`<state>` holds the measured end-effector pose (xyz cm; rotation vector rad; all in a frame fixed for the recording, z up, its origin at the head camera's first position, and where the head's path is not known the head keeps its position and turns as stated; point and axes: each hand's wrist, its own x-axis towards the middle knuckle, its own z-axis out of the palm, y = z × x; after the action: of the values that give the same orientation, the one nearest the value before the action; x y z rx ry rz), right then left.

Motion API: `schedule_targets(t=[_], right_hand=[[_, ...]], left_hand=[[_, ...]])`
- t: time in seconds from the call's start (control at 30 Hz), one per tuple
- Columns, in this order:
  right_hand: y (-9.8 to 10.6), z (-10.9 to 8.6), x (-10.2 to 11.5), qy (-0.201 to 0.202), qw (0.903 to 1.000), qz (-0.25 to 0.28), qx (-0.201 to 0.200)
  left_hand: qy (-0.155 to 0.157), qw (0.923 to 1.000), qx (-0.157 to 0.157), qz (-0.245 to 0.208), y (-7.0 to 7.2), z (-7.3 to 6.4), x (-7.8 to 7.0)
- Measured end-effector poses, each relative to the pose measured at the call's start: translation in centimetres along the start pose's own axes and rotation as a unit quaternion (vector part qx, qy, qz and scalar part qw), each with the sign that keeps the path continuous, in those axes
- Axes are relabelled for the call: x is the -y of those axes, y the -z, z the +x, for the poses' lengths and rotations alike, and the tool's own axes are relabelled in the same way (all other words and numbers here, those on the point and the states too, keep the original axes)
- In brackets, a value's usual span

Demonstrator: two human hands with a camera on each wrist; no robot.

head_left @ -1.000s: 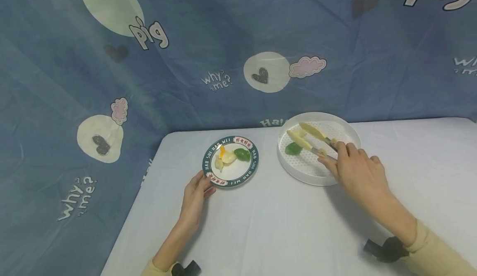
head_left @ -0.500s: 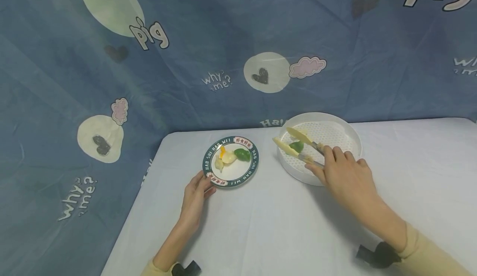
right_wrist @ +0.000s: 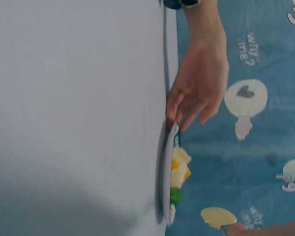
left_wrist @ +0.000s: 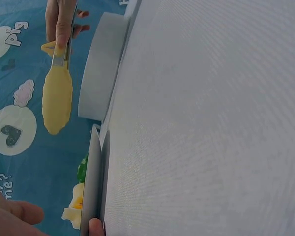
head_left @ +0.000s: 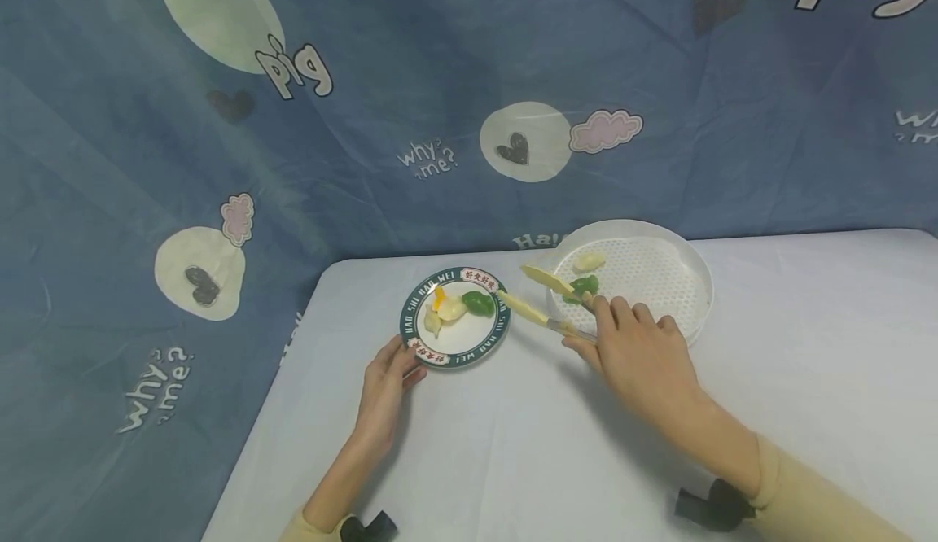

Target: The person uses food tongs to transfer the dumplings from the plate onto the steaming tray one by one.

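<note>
My left hand [head_left: 384, 387] touches the near left rim of a small round plate [head_left: 469, 356] with a green patterned border. On the plate lie pale yellow dumpling-like pieces [head_left: 450, 308], an orange bit [head_left: 438, 298] and a green dumpling-like piece [head_left: 478, 303]. My right hand [head_left: 645, 359] grips a pair of tongs [head_left: 522, 309] with yellow tips. The tips stand apart in the air, between the plate and a white tray [head_left: 696, 298], with nothing visible between them. Inside the tray, a pale yellow piece [head_left: 589, 261] and a green piece [head_left: 586, 284] lie at the left side.
A white cloth covers the table [head_left: 528, 444]. Behind it hangs a blue printed curtain [head_left: 410, 70], close to the tray's far rim. Dark wrist cameras [head_left: 714, 505] sit on both sleeves.
My right hand has carried the tongs leftward from above the tray toward the plate's right rim. The pieces in the tray show more plainly now. My left hand and the plate stay in place.
</note>
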<state>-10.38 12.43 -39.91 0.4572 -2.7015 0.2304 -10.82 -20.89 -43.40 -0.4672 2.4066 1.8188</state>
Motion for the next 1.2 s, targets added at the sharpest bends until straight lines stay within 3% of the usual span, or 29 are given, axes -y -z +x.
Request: schedule_targets(t=[0.2, 0.93, 1.2], right_hand=[[-0.7, 0.4, 1.3, 0.017, 0.9997, -0.011, -0.012], [-3.2, 2.1, 4.1, 0.022, 0.9992, -0.017, 0.029], [-3.6, 2.8, 4.7, 0.033, 0.9988, -0.035, 0.01]], left_hand=[[-0.001, 1.0, 0.0, 0.001, 0.0, 0.0, 0.0], [-0.002, 1.0, 0.005, 0.0, 0.0, 0.1, 0.1], [0.002, 1.0, 0.003, -0.001, 0.1, 0.0, 0.1]])
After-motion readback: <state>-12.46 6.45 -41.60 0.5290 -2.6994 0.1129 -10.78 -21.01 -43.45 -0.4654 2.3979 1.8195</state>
